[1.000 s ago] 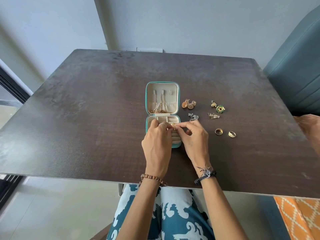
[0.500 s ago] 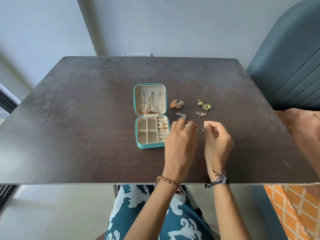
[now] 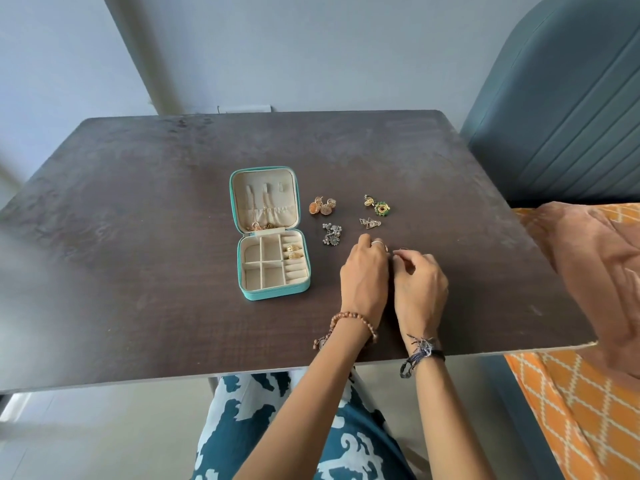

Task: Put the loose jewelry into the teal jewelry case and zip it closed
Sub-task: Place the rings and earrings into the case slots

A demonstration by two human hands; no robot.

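Head view: both hands are working side by side near the table's front edge, left hand curled, right hand pinching something too small to tell; case is lying open mid-table, earrings just right of it.

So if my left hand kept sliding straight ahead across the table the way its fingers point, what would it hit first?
Probably the small silver triangle-shaped earrings, lying just beyond the left hand fingertips. The silver cluster earrings sit slightly to its left, so depth makes this uncertain.
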